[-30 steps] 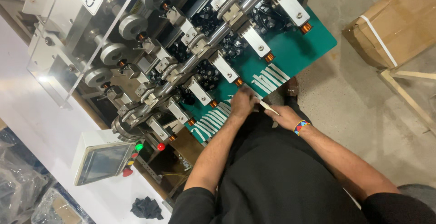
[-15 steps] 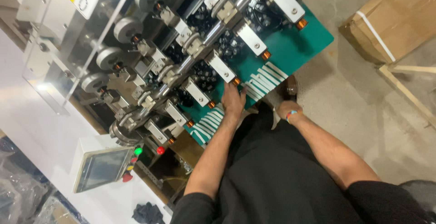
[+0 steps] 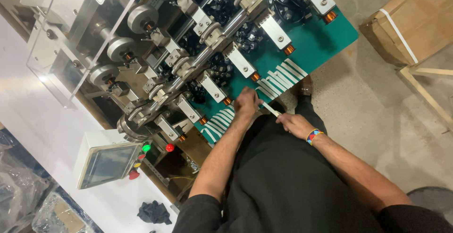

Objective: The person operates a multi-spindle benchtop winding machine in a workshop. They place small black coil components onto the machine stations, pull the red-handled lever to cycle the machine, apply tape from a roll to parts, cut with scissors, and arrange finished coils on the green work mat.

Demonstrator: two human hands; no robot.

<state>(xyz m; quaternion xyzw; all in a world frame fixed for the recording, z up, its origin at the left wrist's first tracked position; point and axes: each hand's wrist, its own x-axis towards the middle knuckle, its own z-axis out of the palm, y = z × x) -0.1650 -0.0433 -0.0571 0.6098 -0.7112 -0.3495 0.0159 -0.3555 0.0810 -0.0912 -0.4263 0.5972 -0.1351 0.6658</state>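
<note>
Green tray (image 3: 325, 42) of white strips (image 3: 278, 79), rollers (image 3: 141, 18) beyond both hands.

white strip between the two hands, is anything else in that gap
In the head view, only the white strip spans from the left hand to the right hand; beneath it shows dark clothing.

Cardboard box (image 3: 406, 25) on floor; control screen (image 3: 106, 164); black rag (image 3: 154, 212).

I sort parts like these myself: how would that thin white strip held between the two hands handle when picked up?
The white strip looks thin and narrow, so probably light. It spans straight between left hand and right hand, suggesting some stiffness. Flat-sided, it seems unlikely to roll.
</note>
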